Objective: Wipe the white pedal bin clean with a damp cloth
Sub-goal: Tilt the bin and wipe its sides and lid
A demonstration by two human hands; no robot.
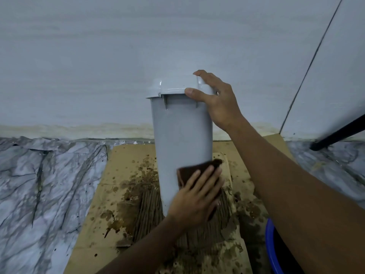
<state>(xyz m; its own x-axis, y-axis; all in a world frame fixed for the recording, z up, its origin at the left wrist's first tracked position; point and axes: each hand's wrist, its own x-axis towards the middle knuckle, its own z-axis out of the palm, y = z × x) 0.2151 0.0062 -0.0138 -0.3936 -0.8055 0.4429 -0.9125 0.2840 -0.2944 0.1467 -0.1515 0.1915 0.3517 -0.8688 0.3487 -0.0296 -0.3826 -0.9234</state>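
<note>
The white pedal bin [180, 133] stands upright on wet, stained cardboard [126, 194] against the wall, its lid closed. My right hand [215, 97] grips the right edge of the lid, thumb on the front rim. My left hand [197, 194] lies flat against the lower right of the bin's body and presses a dark brown cloth [194, 168] onto it. The cloth sticks out above and to the right of my fingers. The bin's base is hidden behind my left hand.
A blue bucket [269, 252] sits at the lower right, partly behind my right forearm. A dark bar [339, 133] slants down at the right. Marble-patterned floor [39, 184] lies to the left, and a pale wall [118, 56] rises behind.
</note>
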